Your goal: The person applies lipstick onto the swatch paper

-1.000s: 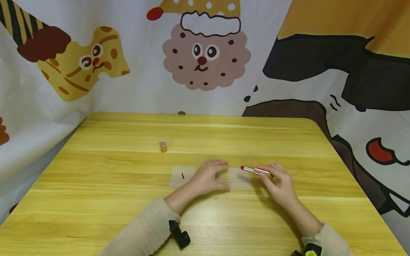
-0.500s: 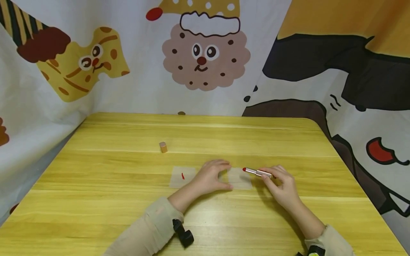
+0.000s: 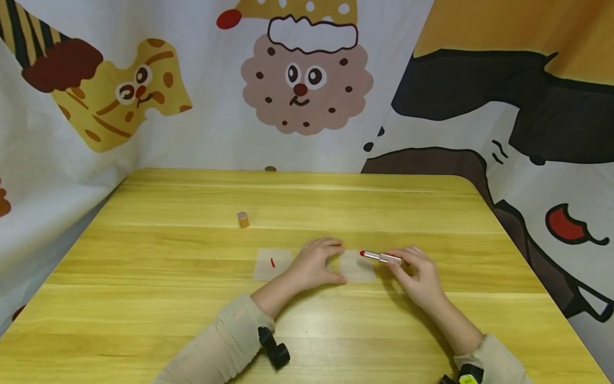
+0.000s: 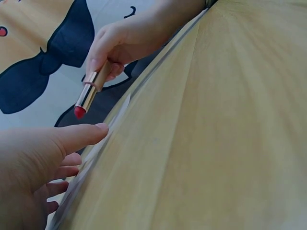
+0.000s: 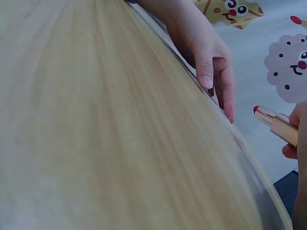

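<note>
Downward head view, wrist views apparently low

The place looks like a screened-off recording corner; whether it lies in a home, an office or a studio cannot be told. A white cartoon-print curtain (image 3: 206, 128), its folds showing and a smiling biscuit figure (image 3: 307, 114) among its prints, hangs behind and beside a wood-grain table (image 3: 96, 320). A black wrist camera (image 3: 274, 349) at the person's left cuff (image 3: 244, 320) suggests filming.
</note>
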### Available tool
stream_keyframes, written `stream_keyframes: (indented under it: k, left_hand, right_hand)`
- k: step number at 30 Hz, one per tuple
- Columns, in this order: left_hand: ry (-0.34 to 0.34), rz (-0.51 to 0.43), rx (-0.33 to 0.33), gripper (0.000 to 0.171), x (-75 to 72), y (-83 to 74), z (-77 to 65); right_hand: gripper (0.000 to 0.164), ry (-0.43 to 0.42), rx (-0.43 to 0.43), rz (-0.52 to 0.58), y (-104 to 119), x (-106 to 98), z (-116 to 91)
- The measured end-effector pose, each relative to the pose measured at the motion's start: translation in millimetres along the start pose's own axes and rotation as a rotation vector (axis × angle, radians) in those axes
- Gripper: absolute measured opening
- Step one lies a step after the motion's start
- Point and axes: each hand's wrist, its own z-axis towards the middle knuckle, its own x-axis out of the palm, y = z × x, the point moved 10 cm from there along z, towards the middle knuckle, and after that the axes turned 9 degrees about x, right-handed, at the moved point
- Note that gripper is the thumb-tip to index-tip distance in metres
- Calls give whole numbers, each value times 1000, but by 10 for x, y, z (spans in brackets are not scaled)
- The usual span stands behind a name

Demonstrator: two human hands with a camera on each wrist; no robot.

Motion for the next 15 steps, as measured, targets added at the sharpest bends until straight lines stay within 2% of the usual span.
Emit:
stream_keyframes:
  k: [7, 15]
  left_hand:
    - [4, 22, -4, 70, 11, 6, 7]
    - [5, 18, -6, 69, 22, 9, 3]
  right_hand:
    - [24, 47, 45, -37, -311, 109, -44]
    - [19, 109, 89, -87, -377, 191, -63]
